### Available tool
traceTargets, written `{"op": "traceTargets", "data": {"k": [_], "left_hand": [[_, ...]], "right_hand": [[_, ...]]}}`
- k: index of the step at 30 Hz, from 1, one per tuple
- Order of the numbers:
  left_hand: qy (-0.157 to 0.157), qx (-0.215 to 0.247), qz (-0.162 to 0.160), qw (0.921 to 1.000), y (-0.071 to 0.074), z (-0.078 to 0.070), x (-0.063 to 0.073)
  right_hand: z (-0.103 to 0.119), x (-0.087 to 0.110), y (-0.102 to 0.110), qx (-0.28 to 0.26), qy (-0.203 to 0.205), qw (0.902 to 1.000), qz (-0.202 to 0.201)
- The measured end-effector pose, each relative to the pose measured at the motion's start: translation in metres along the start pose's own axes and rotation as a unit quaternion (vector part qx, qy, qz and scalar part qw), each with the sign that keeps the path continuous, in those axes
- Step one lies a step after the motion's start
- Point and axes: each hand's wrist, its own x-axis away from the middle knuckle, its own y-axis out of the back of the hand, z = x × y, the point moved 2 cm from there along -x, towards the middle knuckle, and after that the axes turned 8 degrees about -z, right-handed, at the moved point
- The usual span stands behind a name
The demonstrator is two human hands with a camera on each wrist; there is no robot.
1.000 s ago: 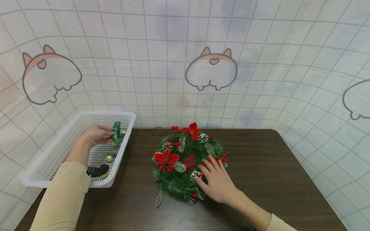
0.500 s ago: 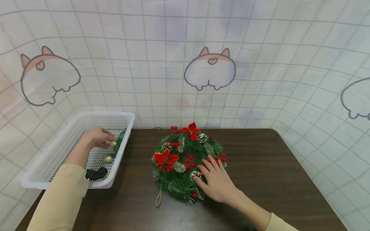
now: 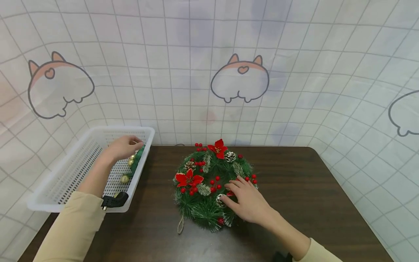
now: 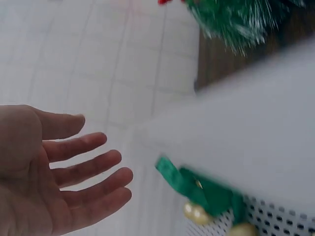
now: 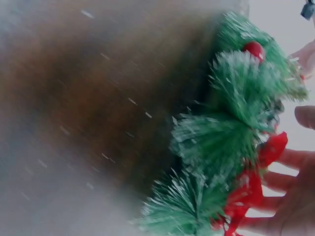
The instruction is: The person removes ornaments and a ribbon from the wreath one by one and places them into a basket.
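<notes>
My left hand (image 3: pixel 122 147) hovers over the far right part of the white plastic basket (image 3: pixel 42 203), its fingers loosely spread and holding nothing in the left wrist view. Below it, along the basket's right wall, lies a green ribbon-like piece (image 4: pixel 211 194) with gold balls (image 3: pixel 124 179) beside it. On the table, a green Christmas wreath (image 3: pixel 206 214) carries red poinsettias (image 3: pixel 189 178), red berries and frosted pinecones (image 3: pixel 230 157). My right hand (image 3: pixel 250 202) rests on the wreath's right side, fingers relaxed near a red flower (image 5: pixel 248 189) there.
The dark wooden table (image 3: pixel 294 189) meets a white grid-patterned cloth (image 3: pixel 183 72) at the back and sides. A twine loop (image 3: pixel 180 225) sticks out from the wreath's near left edge. A black wrist camera mount (image 3: pixel 116 200) overlaps the basket's near rim.
The green piece my left hand held above the basket has been let go and lies inside it. That hand has risen and moved right. My right hand has lifted slightly at the wreath.
</notes>
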Motion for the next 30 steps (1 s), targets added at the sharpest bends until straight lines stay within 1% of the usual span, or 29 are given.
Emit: {"op": "traceTargets", "data": {"k": [4, 7, 10, 13, 15, 19, 24, 28, 30], "left_hand": [[-0.047, -0.021, -0.022, 0.9984, -0.008, -0.021, 0.002], [-0.072, -0.029, -0.056, 0.9954, -0.016, -0.036, 0.002], [-0.094, -0.034, -0.097, 0.9904, -0.024, -0.046, 0.002], [-0.109, -0.041, -0.124, 0.9853, -0.035, -0.051, 0.002], [-0.116, -0.053, -0.133, 0.9829, -0.042, -0.052, 0.001], [-0.113, -0.072, -0.136, 0.9816, -0.057, -0.054, -0.002], [-0.112, -0.100, -0.135, 0.9794, -0.069, -0.055, -0.008], [-0.105, -0.129, -0.113, 0.9795, -0.077, -0.053, -0.013], [-0.098, -0.136, -0.101, 0.9807, -0.080, -0.052, -0.015]], "right_hand": [[-0.002, -0.008, 0.015, -0.028, -0.002, 0.9985, -0.047], [-0.009, -0.016, 0.025, -0.027, -0.004, 0.9958, -0.087], [-0.017, -0.025, 0.033, -0.012, 0.003, 0.9930, -0.117], [-0.027, -0.034, 0.038, 0.012, 0.009, 0.9918, -0.127], [-0.035, -0.039, 0.041, 0.024, 0.008, 0.9920, -0.124], [-0.051, -0.045, 0.045, 0.046, -0.014, 0.9935, -0.104], [-0.067, -0.054, 0.047, 0.071, -0.032, 0.9933, -0.085], [-0.076, -0.064, 0.050, 0.094, -0.048, 0.9918, -0.071], [-0.079, -0.069, 0.050, 0.108, -0.054, 0.9905, -0.066]]}}
